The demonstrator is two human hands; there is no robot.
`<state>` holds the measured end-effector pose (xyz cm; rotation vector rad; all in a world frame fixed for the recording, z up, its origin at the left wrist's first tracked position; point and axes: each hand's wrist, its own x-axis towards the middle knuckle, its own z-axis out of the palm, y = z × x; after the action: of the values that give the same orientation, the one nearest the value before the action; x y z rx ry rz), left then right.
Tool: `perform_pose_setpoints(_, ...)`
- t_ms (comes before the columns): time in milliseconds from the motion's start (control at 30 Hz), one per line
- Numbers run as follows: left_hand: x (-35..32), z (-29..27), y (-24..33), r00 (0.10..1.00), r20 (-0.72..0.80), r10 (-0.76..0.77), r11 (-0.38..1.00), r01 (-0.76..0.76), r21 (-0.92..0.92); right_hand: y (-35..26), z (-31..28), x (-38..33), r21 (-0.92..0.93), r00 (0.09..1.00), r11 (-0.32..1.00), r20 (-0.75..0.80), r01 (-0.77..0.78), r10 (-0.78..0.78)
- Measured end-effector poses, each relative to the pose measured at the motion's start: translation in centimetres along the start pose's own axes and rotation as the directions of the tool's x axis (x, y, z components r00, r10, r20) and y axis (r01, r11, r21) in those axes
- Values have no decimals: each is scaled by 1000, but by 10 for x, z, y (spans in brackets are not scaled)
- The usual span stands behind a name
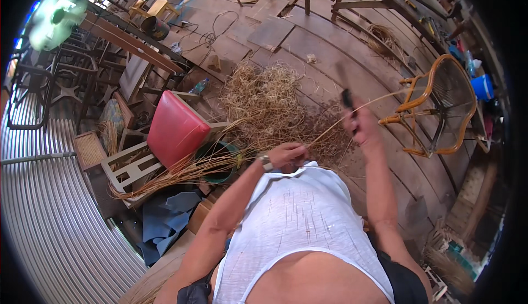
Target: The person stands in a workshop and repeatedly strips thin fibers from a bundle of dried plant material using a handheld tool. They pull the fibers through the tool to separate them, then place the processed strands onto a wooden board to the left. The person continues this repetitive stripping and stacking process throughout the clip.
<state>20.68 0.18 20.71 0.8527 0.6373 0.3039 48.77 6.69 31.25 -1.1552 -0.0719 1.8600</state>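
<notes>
Over plank floor (335, 45) heaped with curly shavings (261, 92): pinching, in left hand (289, 154), thin pale strip (330, 128) stretched past right hand (364, 128) toward rattan chair (448, 106); clenching blurred, dark-handled tool (347, 99) in right hand's fingers.

I have a pile of strands (264, 95) on the floor (352, 34) ahead of left hand (289, 154), strip (330, 128) between that hand and right hand (364, 128). Right: chair (446, 97), bucket (482, 88) past it. Left: more strips (165, 180) over a tub (218, 179), seat (176, 130) ahead of them, metal sheet (49, 205) outermost.
</notes>
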Motion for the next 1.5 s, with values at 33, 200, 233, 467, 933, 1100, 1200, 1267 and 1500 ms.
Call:
perform_pose_setpoints(33,-18,-14,2,999,1,-33,996,32,81,-25,-18,5,80,996,993,-36,81,-79)
perform_pose_setpoints(200,-100,-74,-20,955,-130,-267,950,283,131,-111,-114,20,-219,779,789,-153,574,-609)
perform_pose_setpoints(233,-103,-79,-23,941,-145,-305,943,320,92,-112,-144,28,-624,753,691,-238,366,-614)
perform_pose_setpoints(467,-38,-43,-27,886,-462,-47,985,117,123,36,-217,42,-993,885,117,-42,14,-464)
perform_pose_setpoints(933,36,26,-4,924,-375,-73,957,170,234,126,-34,4,-748,944,593,139,298,-298)
perform_pose_setpoints(1100,31,25,-13,932,-358,59,904,103,416,132,-46,23,-758,982,625,124,186,-142)
perform_pose_setpoints(1200,26,18,-29,913,-394,103,875,105,473,136,-41,24,-800,988,580,123,156,-97)
perform_pose_setpoints(1267,23,13,-41,899,-413,147,874,77,480,147,-39,30,-856,979,482,120,186,-166)
perform_pose_setpoints(1500,18,24,-4,772,-626,110,785,319,531,153,-24,36,-834,982,548,-39,68,-182)
